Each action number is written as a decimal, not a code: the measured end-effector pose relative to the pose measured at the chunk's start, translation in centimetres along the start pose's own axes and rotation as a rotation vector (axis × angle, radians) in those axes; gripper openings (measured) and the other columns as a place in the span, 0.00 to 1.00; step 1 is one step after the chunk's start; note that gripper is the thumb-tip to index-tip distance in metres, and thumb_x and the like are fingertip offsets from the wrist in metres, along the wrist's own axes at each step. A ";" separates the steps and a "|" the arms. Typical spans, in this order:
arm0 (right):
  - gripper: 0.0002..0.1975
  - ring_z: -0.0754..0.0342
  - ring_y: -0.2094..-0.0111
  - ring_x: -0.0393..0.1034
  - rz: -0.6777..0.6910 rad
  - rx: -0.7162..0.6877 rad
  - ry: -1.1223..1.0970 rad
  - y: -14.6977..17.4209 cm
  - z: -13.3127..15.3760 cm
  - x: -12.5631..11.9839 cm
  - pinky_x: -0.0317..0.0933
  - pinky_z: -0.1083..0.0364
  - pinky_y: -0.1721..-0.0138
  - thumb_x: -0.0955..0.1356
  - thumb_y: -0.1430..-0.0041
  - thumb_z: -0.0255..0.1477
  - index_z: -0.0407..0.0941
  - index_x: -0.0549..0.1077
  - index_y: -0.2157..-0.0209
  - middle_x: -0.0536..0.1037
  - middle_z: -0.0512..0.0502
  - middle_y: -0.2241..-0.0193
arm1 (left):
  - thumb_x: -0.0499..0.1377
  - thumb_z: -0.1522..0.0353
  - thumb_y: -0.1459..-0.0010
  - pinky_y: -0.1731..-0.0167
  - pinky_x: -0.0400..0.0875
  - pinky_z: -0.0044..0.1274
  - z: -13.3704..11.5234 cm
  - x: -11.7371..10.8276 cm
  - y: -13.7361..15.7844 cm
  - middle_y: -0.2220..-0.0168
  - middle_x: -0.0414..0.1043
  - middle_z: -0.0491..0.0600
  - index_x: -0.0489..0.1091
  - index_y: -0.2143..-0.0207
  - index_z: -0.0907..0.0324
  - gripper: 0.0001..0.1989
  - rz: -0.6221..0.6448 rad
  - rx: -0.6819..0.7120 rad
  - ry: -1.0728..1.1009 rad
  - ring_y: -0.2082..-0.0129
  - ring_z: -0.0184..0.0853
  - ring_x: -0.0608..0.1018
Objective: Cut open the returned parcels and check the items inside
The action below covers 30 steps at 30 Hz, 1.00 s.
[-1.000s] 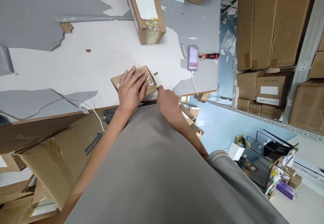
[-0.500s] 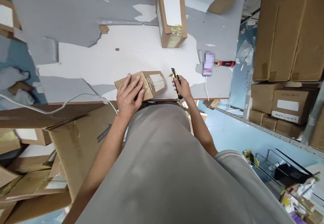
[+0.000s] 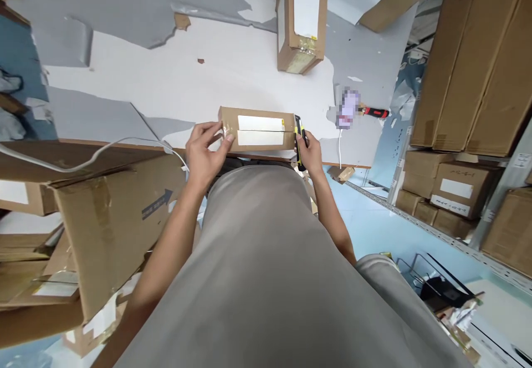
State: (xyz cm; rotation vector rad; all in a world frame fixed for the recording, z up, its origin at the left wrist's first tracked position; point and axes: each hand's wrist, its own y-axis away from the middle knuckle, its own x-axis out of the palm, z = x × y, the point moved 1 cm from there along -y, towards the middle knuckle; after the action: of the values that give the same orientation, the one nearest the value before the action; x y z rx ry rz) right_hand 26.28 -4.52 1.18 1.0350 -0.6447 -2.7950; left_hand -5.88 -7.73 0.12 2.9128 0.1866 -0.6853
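Observation:
A small cardboard box (image 3: 261, 112) lies lengthwise at the table's front edge, with a white label (image 3: 261, 123) on its upper side and a dark line running along it. My left hand (image 3: 205, 152) grips the box's left end, thumb in front and fingers behind. In my right hand (image 3: 310, 153) is a black and yellow utility knife (image 3: 300, 157), held upright against the box's right end. Whether its blade is out, I cannot tell.
A taller taped box (image 3: 301, 52) stands further back on the table (image 3: 158, 80). To the right are a phone (image 3: 348, 107) on a white cable and a red-and-black handle (image 3: 376, 112). A large open carton (image 3: 116, 218) sits at lower left; shelves of boxes (image 3: 453, 188) line the right.
The small box has turned and now lies parallel to the table edge. My left hand has shifted from its top to its left end. The knife has come against its right end.

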 end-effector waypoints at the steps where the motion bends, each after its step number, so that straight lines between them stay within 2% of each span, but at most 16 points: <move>1: 0.23 0.47 0.57 0.80 -0.041 0.023 0.045 0.3 -0.1 -0.8 0.79 0.48 0.48 0.61 0.15 0.48 0.46 0.79 0.45 0.85 0.44 0.59 | 0.67 0.41 0.27 0.37 0.88 0.41 0.7 1.0 -0.3 0.38 0.79 0.58 0.83 0.34 0.52 0.32 0.039 -0.026 0.055 0.37 0.49 0.85; 3: 0.21 0.44 0.53 0.82 -0.093 0.063 0.124 0.8 0.0 -1.9 0.78 0.47 0.44 0.60 0.15 0.43 0.46 0.80 0.45 0.88 0.40 0.54 | 0.68 0.40 0.29 0.40 0.90 0.41 1.9 3.1 -0.8 0.38 0.81 0.59 0.83 0.35 0.53 0.33 0.087 -0.067 0.129 0.39 0.49 0.87; 6: 0.21 0.40 0.46 0.85 -0.099 0.050 0.254 1.3 1.0 -2.8 0.76 0.45 0.41 0.60 0.15 0.39 0.46 0.80 0.39 0.89 0.35 0.47 | 0.68 0.42 0.29 0.42 0.89 0.40 3.2 5.3 -1.3 0.37 0.82 0.60 0.80 0.33 0.52 0.33 0.077 -0.097 0.183 0.40 0.49 0.88; 9: 0.24 0.36 0.40 0.83 -0.121 -0.026 0.359 1.8 3.0 -3.1 0.76 0.43 0.40 0.59 0.14 0.37 0.47 0.77 0.30 0.87 0.32 0.38 | 0.69 0.47 0.28 0.42 0.89 0.39 3.7 5.8 -1.3 0.34 0.81 0.59 0.77 0.31 0.49 0.30 0.085 -0.110 0.205 0.38 0.49 0.87; 11: 0.25 0.36 0.38 0.82 -0.060 -0.119 0.418 2.0 4.9 -2.8 0.76 0.43 0.39 0.59 0.13 0.36 0.48 0.76 0.26 0.85 0.33 0.35 | 0.69 0.49 0.29 0.43 0.89 0.39 3.8 5.7 -1.2 0.33 0.80 0.59 0.78 0.34 0.49 0.28 0.103 -0.111 0.209 0.37 0.50 0.87; 15: 0.24 0.39 0.41 0.83 0.267 -0.280 0.598 1.5 9.0 -0.8 0.75 0.47 0.43 0.62 0.13 0.34 0.51 0.76 0.25 0.86 0.37 0.39 | 0.69 0.51 0.30 0.44 0.89 0.38 3.9 5.2 -1.1 0.32 0.79 0.59 0.80 0.36 0.50 0.25 0.122 -0.112 0.223 0.37 0.50 0.87; 18: 0.22 0.40 0.45 0.84 0.411 -0.334 0.750 0.7 11.1 0.9 0.72 0.49 0.46 0.62 0.12 0.33 0.51 0.77 0.27 0.85 0.36 0.40 | 0.69 0.52 0.29 0.44 0.89 0.37 3.9 5.2 -1.2 0.32 0.79 0.58 0.80 0.36 0.50 0.24 0.136 -0.102 0.228 0.37 0.49 0.87; 22: 0.19 0.39 0.47 0.84 0.449 -0.366 0.822 -0.5 11.9 2.1 0.70 0.47 0.47 0.62 0.12 0.30 0.51 0.79 0.32 0.84 0.35 0.41 | 0.69 0.52 0.28 0.42 0.89 0.38 3.9 5.4 -1.3 0.32 0.78 0.58 0.80 0.35 0.50 0.25 0.139 -0.096 0.241 0.37 0.49 0.87; 30: 0.18 0.39 0.46 0.84 0.484 -0.430 0.874 -1.4 12.0 2.2 0.71 0.45 0.45 0.63 0.13 0.28 0.51 0.80 0.33 0.86 0.36 0.42 | 0.70 0.50 0.30 0.42 0.90 0.39 4.3 5.7 -1.4 0.31 0.77 0.58 0.81 0.35 0.50 0.27 0.134 -0.104 0.278 0.36 0.52 0.86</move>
State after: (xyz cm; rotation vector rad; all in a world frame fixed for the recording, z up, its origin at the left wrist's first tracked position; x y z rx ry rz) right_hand 16.95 0.52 7.43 1.5445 -0.1320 -1.7024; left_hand -2.90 -6.59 -6.43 2.8758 0.0537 -0.2406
